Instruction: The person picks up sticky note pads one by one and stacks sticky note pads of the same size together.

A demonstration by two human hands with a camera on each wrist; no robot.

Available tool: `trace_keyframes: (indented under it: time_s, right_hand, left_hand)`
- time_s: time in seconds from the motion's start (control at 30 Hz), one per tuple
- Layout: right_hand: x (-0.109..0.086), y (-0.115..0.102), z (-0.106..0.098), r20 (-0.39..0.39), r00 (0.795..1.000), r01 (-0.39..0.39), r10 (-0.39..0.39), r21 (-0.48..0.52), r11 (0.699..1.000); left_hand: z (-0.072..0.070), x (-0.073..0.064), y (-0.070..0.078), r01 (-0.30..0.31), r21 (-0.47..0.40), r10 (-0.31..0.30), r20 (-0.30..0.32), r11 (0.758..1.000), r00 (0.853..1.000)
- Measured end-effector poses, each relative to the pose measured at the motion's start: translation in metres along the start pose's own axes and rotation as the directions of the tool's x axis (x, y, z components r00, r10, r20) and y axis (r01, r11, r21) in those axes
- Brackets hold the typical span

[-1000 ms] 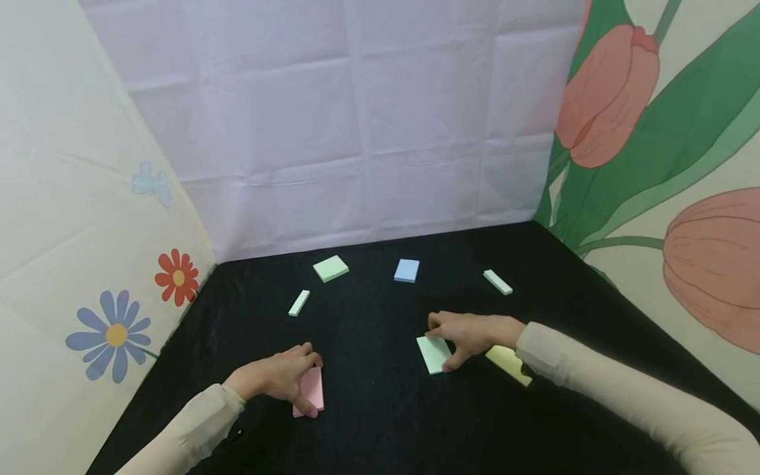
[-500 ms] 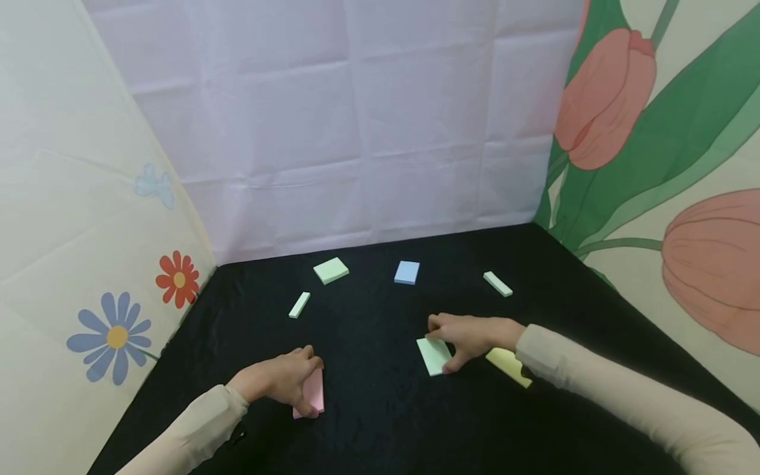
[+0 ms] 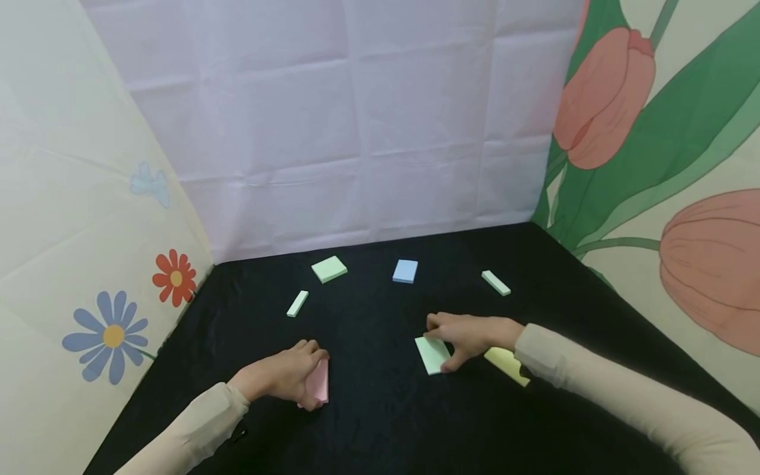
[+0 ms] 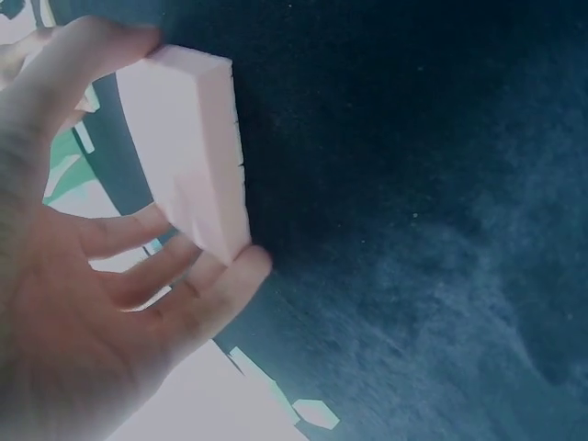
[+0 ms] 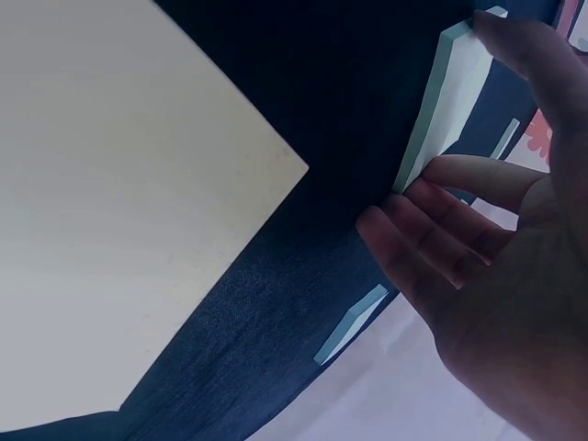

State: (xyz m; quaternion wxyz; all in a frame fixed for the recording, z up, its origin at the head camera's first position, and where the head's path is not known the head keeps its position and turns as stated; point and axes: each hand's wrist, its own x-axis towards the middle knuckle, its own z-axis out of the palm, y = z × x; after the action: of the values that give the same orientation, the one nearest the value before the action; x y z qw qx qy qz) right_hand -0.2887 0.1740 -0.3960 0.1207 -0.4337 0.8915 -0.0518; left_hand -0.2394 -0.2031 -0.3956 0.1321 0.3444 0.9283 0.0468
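At left, a cream panel (image 3: 53,218) printed with a blue butterfly (image 3: 150,185), a blue daisy (image 3: 113,336) and a red flower (image 3: 174,278) flanks a bench (image 3: 380,422) draped in black; beside it a person's left hand (image 3: 284,375), reaching in from a pale sleeve (image 3: 204,422), pinches a pink pad (image 3: 320,381) at the bench's near side, thumb at one end and fingertips at the other, the grip spread just as wide as the pad is long; whether that pad lies flat or stands slightly raised is hard to tell from these angles; beyond the hand lies a slim white strip (image 3: 297,303), set aslant, with a light green pad (image 3: 329,269) farther back; next along the back row, well apart, is a blue pad (image 3: 406,271), before a creased white cloth (image 3: 427,132) hung behind the bench; right of centre and nearer the person, a mint pad (image 3: 430,356) sits in the right hand (image 3: 469,335), its grip likewise parted to the pad's span, thumb on the near end, fingers on the far; a second strip (image 3: 495,282) lies beyond that hand; a yellow pad (image 3: 503,363) shows partly beneath the right sleeve (image 3: 623,389); at far right, large pink tulips (image 3: 605,99) with green leaves (image 3: 659,152) decorate another panel.
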Motion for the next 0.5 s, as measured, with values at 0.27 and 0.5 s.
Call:
trace_keyframes:
  time_s: [0.27, 0.5]
  right_hand:
    - [0.0003, -0.001, -0.0003, -0.01, 1.0, 0.012, -0.012, 0.001, 1.0]
    - [0.0003, -0.0009, 0.0011, -0.003, 1.0, -0.002, 0.002, -0.001, 1.0]
  left_hand:
    - [0.0017, 0.0045, 0.0001, -0.04, 0.042, 0.043, -0.074, 0.998, 0.996]
    - [-0.0007, 0.0074, 0.0003, -0.026, 0.05, 0.031, -0.102, 0.998, 0.994]
